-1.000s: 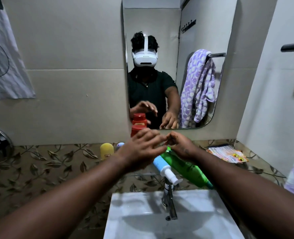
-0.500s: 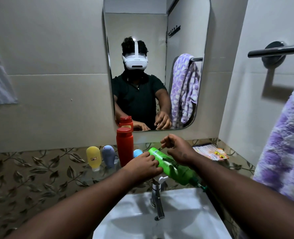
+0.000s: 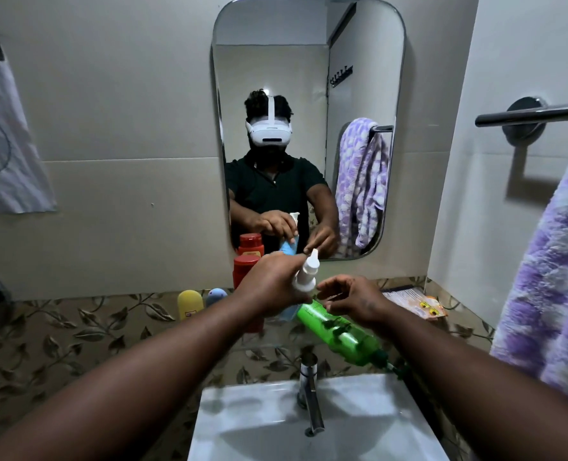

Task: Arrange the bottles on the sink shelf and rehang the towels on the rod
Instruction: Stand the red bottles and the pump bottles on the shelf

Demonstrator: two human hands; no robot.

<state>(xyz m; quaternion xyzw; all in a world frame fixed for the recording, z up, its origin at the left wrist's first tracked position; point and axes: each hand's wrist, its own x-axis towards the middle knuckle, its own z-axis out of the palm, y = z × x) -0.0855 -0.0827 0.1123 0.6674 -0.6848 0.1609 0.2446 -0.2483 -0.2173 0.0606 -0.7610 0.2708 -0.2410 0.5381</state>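
Above the sink, the glass shelf (image 3: pixel 269 347) carries a yellow bottle (image 3: pixel 191 303) and red bottle (image 3: pixel 244 271). The left hand (image 3: pixel 273 285), curled around the blue pump bottle (image 3: pixel 304 277), now holds it upright; half a second ago it lay low. The right hand (image 3: pixel 352 299), fingers loosely spread and holding nothing, hovers over the lying green bottle (image 3: pixel 339 334), which could roll into the basin if nudged.

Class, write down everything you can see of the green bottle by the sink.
The green bottle looks like clear-tinted green plastic with darker leaf-like marks along its side. It lies tilted on the shelf behind the tap, broad base toward the mirror, narrow dark-green end pointing down toward the basin's right corner. The right hand hovers over its base with fingers spread; whether they touch is unclear. Its cap is too dark to make out.
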